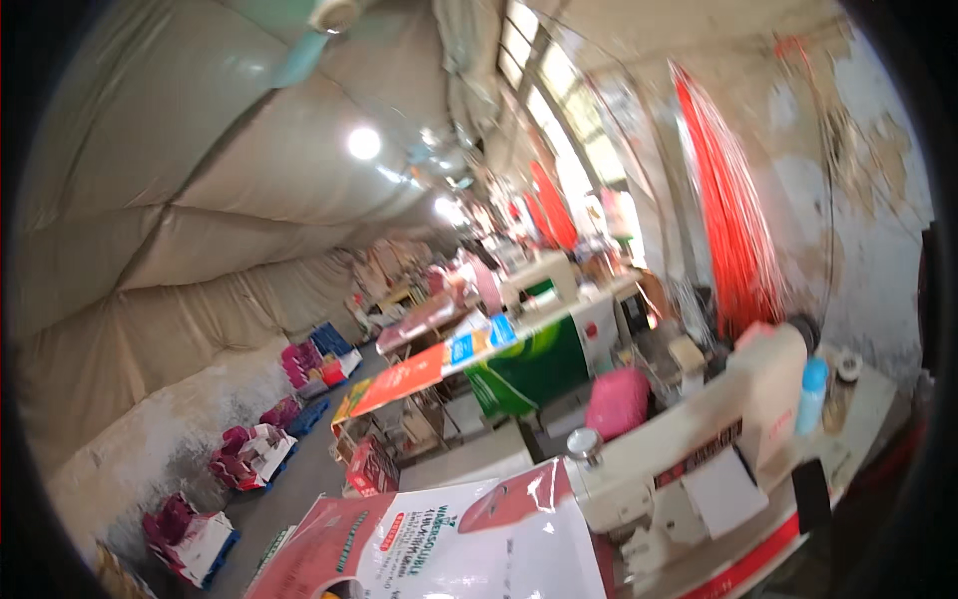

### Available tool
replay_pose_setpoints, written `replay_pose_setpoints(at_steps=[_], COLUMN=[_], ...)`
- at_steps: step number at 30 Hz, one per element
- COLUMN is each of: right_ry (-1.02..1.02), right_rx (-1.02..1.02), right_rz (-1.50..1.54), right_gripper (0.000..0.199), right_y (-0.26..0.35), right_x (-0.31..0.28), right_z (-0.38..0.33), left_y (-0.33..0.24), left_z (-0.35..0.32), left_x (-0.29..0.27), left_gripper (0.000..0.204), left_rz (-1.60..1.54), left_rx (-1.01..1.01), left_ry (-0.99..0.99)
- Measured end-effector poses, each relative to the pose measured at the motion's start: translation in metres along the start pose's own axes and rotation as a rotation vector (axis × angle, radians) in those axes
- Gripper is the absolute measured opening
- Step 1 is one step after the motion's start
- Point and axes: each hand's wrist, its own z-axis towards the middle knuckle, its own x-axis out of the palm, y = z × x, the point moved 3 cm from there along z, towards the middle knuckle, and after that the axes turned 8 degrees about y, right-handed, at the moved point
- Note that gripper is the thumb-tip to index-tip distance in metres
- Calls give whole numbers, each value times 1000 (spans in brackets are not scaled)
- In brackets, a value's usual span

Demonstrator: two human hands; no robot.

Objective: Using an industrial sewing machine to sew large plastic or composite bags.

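Note:
Neither of my hands shows in the head view. Closest to me is a white sewing machine (639, 449), with white paper (720, 496) and a dark flat object (810, 494) against its front. Left of the machine, a glossy red-and-white printed sheet (459, 534) covers the tabletop. At the lower edge a small dark and yellow thing is cut off, too little of it showing to name. Behind the machine a light-blue bottle (813, 392) stands beside a spool-like object (848, 367).
Farther on, another sewing machine (539, 280) stands on a table draped with a green sheet (534, 369). A pink padded object (617, 401) sits between the tables. Bundles of maroon pieces (249, 454) line the left aisle. Red strands (723, 210) hang on the right wall.

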Motion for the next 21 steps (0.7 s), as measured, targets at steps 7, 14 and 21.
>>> replay_pose_setpoints(at_steps=[7, 14, 21], right_ry=[-178, 788, -134], right_rx=[-340, -635, -374], right_rz=[-696, -1173, -1017], right_gripper=[21, 21, 88], right_y=[0, 91, 70], right_x=[-16, 184, 90], right_z=[173, 86, 180], left_y=[82, 116, -1], left_z=[120, -53, -131], left_x=[33, 111, 19], left_gripper=[41, 49, 33], left_rz=[-109, -881, -71], left_rx=[-269, -494, -539], left_ry=[-28, -516, -154])
